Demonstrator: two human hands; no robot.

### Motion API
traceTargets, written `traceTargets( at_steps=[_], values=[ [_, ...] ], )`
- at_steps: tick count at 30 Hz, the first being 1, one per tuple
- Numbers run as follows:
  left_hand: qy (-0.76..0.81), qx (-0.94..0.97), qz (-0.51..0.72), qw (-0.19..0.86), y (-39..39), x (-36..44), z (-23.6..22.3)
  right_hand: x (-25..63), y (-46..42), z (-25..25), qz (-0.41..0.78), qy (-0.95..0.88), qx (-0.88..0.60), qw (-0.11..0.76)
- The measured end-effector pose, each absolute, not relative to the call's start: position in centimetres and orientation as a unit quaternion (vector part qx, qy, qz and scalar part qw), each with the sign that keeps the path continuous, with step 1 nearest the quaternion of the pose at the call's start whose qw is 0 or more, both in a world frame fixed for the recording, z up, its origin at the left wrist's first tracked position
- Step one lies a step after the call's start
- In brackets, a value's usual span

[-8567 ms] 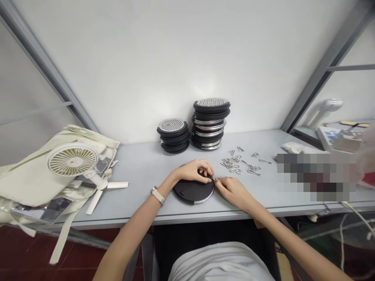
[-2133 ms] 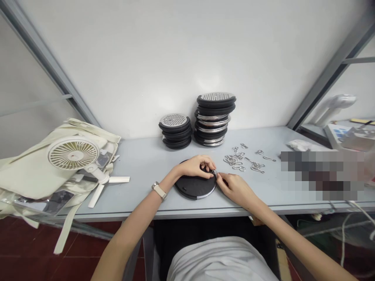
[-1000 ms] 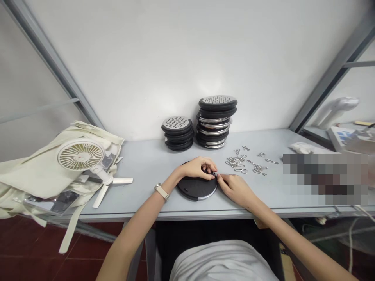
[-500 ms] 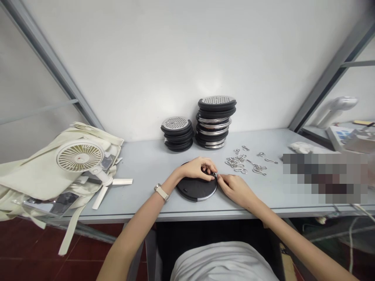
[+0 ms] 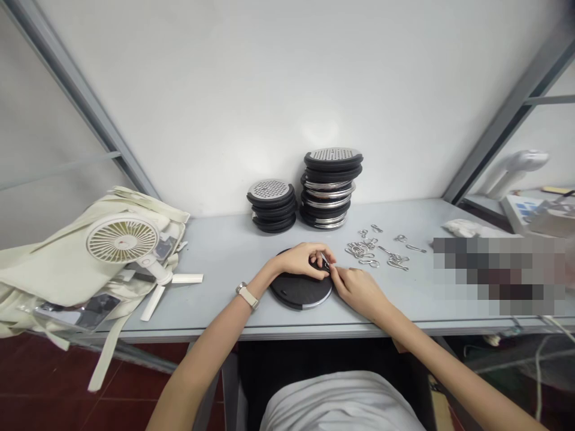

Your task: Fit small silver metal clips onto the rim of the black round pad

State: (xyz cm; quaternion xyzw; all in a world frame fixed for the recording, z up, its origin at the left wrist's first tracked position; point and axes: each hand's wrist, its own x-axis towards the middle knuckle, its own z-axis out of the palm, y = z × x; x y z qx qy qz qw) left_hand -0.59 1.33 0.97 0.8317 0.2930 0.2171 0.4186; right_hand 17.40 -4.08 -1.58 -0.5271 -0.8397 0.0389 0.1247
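A round black disc (image 5: 302, 291) with a silver strip along part of its rim lies flat on the grey table in front of me. My left hand (image 5: 305, 258) rests over its far part, fingers curled and thumb bent in towards the disc's right edge, holding it there. At that edge a small metal hook (image 5: 326, 265) shows between my hands. From the right, my right hand (image 5: 357, 288) pinches the hook with thumb and forefinger. Exactly how the hook meets the disc is hidden by my fingers.
Loose metal hooks (image 5: 362, 247) lie to the right. At the wall stand a short stack of perforated discs (image 5: 272, 206) and a taller stack (image 5: 330, 188). A white fan (image 5: 123, 240) and a cream bag (image 5: 67, 257) sit left. A blurred patch (image 5: 498, 275) covers the right side.
My right hand's fingertips have shifted slightly left, closer to my left hand at the disc's edge. The disc and the stacks stay in place.
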Motion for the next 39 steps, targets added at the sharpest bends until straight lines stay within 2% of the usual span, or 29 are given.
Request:
traceTargets(
  at_steps=[5,34,39],
  values=[
    [0.293,0.84,0.223,0.399,1.48,-0.61,0.73,17.48,-3.85,-1.74,0.042,-0.84,-0.527,0.122],
    [0.3,0.831,0.222,0.413,1.35,-0.56,0.91,18.19,-4.48,-1.53,0.149,-0.829,-0.489,0.227],
    [0.3,0.829,0.218,0.418,1.25,-0.56,1.04,18.27,-4.43,-1.39,0.15,-0.834,-0.486,0.214]
  ],
)
